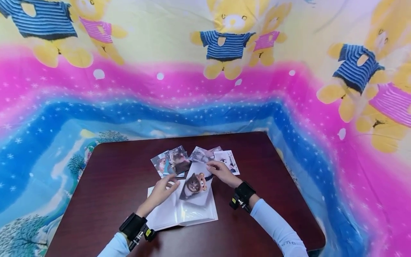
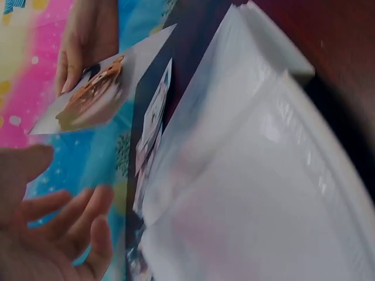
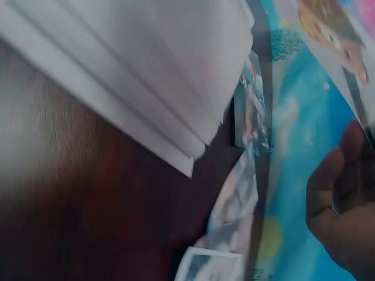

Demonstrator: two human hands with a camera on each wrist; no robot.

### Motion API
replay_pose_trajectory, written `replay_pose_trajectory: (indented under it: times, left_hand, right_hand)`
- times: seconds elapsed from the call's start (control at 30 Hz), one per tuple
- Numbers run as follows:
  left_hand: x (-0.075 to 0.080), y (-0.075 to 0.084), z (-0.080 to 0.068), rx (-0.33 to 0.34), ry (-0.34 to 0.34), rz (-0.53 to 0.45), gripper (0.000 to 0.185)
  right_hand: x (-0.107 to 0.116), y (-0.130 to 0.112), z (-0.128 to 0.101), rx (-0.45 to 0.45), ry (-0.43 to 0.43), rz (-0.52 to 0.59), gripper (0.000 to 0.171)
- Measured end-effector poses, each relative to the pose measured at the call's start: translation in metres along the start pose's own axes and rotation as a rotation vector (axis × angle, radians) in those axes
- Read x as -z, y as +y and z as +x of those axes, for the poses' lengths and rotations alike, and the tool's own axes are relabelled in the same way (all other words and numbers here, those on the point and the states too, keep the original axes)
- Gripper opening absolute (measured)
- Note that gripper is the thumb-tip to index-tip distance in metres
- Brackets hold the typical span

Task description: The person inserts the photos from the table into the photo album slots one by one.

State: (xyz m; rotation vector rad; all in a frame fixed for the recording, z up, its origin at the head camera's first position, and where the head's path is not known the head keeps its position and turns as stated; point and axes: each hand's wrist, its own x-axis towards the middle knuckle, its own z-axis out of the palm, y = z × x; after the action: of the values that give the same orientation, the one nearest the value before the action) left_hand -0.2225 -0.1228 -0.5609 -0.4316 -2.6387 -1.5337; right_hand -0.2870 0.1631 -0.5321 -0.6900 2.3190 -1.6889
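1. We note a white photo album with clear plastic sleeves [image 1: 192, 214] lying open on the dark red-brown wooden table [image 1: 106, 171]; its visible pockets look unfilled.
2. Our right hand [image 1: 221, 172] pinches the top edge of a glossy photo print of a toy bear [image 1: 196, 185], held over the album's right page.
3. Our left hand [image 1: 163, 189], fingers loosely spread, hovers just beside that print, holding nothing.
4. Loose photo prints [image 1: 174, 162] lie scattered beyond the album.

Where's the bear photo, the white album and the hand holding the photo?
bear photo [image 1: 196, 185], head view, on the bear picture in its middle
album [image 1: 167, 214], head view, on its bare left page
right hand [image 1: 221, 171], head view, on the back of the hand
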Motion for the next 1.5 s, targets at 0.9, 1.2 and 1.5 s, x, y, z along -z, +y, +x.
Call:
replay_pose_trajectory:
  times: [0.9,1.2,1.5]
  left_hand:
    - [-0.017,0.0,0.003,0.084,0.039,-0.011,0.028]
    - [-0.039,-0.017,-0.01,-0.354,0.05,0.562,0.022]
    - [-0.051,-0.026,-0.003,-0.499,-0.164,0.747,0.05]
  right_hand:
    - [-0.034,0.031,-0.003,-0.115,-0.079,0.179,0.013]
    - [-0.036,0.05,0.034,-0.155,0.182,0.218,0.012]
    - [-0.045,0.057,0.055,-0.122,0.202,0.206,0.017]
